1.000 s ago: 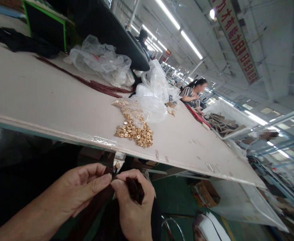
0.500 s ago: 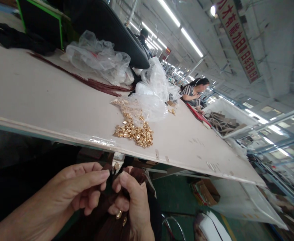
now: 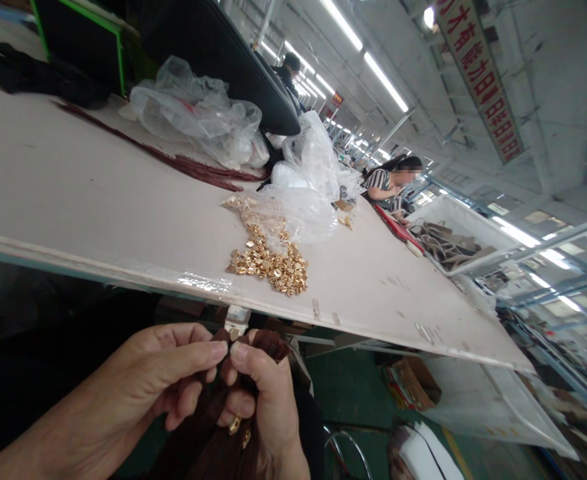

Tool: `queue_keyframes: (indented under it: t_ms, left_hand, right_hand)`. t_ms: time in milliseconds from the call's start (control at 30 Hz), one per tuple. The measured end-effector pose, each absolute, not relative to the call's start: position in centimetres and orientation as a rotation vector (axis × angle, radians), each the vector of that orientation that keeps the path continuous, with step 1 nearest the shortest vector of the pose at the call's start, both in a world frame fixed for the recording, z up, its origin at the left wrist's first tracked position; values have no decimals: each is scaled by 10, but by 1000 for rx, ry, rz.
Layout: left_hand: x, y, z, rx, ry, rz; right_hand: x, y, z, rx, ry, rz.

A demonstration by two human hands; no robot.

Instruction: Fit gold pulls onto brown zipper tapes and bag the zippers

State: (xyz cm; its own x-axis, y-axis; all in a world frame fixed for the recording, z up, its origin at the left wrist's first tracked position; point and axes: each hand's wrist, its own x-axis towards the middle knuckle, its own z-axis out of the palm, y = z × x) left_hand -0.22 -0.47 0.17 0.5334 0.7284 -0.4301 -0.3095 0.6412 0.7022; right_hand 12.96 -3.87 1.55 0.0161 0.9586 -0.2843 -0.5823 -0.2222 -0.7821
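Observation:
My left hand (image 3: 158,373) pinches the end of a dark brown strip (image 3: 220,336) between thumb and forefinger. Close beside it, my right hand (image 3: 263,393) is closed on a bundle of brown strips (image 3: 268,343), which hangs down below the fingers. A small gold piece (image 3: 234,333) shows between my two thumbs, and gold pieces (image 3: 234,425) also hang at the strips under my right fingers. On the table, a pile of gold pieces (image 3: 273,267) spills from a clear plastic bag (image 3: 303,213).
The pale table (image 3: 123,200) slopes across the view. More brown strips (image 3: 173,160) lie near crumpled plastic bags (image 3: 198,113). A person (image 3: 386,187) sits beyond, near a white bin (image 3: 448,240). A cardboard box (image 3: 413,383) is under the table.
My left hand has moved slightly right, closer to my right thumb. The gold piece now sits between the thumb tips.

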Motion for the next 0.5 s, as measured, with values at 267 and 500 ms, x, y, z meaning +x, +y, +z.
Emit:
queue_keyframes:
  t_ms: [267,500]
  left_hand:
    - [2,-3,11,681,842,710]
    - [6,-5,15,751,904,767]
  right_hand:
    - [128,-34,23,-1018,-550,1516]
    - [134,-31,19,-1031,-599,1512]
